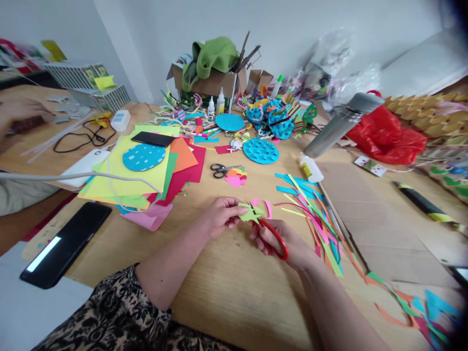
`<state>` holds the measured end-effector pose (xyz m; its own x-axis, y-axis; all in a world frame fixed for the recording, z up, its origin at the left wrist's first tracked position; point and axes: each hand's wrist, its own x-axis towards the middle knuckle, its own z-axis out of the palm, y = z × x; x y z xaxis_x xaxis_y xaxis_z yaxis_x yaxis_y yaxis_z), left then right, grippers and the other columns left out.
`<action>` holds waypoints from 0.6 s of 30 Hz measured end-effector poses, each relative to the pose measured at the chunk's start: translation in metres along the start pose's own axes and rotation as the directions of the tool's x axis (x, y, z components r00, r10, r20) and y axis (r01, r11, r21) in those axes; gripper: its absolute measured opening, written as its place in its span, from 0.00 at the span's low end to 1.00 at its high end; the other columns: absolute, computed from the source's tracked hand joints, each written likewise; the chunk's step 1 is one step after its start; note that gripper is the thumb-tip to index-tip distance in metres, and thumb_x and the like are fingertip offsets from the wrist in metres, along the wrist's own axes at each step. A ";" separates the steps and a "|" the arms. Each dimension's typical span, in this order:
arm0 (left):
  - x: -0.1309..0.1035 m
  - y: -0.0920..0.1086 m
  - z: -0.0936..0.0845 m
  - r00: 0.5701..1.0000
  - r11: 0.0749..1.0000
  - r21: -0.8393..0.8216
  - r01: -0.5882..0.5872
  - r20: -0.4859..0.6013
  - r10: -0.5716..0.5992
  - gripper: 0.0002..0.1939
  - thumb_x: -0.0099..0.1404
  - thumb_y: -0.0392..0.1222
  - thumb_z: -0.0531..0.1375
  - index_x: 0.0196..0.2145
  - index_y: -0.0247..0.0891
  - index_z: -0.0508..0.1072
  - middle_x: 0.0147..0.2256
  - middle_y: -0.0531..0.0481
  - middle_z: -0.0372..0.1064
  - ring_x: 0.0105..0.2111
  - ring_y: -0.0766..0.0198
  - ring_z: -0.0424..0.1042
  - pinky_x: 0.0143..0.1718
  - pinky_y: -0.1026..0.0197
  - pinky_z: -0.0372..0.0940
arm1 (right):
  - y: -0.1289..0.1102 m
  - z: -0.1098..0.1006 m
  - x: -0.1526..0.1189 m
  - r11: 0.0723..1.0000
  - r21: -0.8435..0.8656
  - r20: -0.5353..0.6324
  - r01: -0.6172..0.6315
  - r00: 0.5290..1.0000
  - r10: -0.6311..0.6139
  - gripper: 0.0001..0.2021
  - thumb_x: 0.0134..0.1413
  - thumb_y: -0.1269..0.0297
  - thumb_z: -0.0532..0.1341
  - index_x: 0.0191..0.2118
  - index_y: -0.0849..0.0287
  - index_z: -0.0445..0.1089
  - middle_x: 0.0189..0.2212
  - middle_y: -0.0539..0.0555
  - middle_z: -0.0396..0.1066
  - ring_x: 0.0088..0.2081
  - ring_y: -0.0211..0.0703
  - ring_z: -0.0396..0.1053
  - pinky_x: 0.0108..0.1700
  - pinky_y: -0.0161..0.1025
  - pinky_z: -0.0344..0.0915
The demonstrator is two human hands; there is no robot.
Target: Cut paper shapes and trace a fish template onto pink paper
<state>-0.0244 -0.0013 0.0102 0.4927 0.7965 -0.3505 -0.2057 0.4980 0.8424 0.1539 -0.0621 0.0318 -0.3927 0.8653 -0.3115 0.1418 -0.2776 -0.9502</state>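
My left hand (224,217) pinches a small light-green paper piece (248,212) with jagged edges. In my right hand (281,239) is a pair of red-handled scissors (277,237), with fingers in the loops. Its blades meet the green paper; how far they are apart is hard to see. Just behind the paper lies a curved pink paper scrap (268,209). Farther back, cut paper shapes in pink, orange and yellow (236,177) lie beside small black-handled scissors (219,170).
Coloured sheets (135,180) with a dark phone (152,139) are stacked at left. Paper strips (321,219), a glue bottle (311,168) and cardboard (373,214) lie at right. A steel flask (340,122) stands behind. Another person's hand (25,114) is at far left.
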 end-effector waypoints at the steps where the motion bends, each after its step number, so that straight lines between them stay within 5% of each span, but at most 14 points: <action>1: 0.000 0.000 0.000 1.000 1.000 0.009 -0.007 0.000 0.007 0.18 0.44 0.47 0.70 0.28 0.32 0.73 0.20 0.56 0.64 0.16 0.77 0.57 0.14 0.69 0.45 | 0.000 0.000 0.000 1.000 -0.001 0.000 -0.006 1.000 0.006 0.31 0.42 0.32 0.61 0.28 0.63 0.66 0.19 0.50 0.64 0.19 0.32 0.60 0.21 0.31 0.53; 18: -0.001 -0.001 -0.001 0.999 0.992 0.126 -0.032 0.022 0.029 0.12 0.48 0.44 0.67 0.26 0.32 0.73 0.19 0.55 0.64 0.16 0.76 0.57 0.14 0.70 0.47 | -0.001 -0.002 -0.002 0.999 0.002 0.041 -0.032 0.999 0.032 0.32 0.43 0.33 0.62 0.30 0.64 0.66 0.20 0.51 0.65 0.20 0.33 0.60 0.22 0.32 0.53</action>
<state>-0.0257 -0.0022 0.0097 0.5051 0.8028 -0.3168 -0.1130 0.4254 0.8979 0.1561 -0.0631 0.0332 -0.4250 0.8382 -0.3417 0.1524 -0.3058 -0.9398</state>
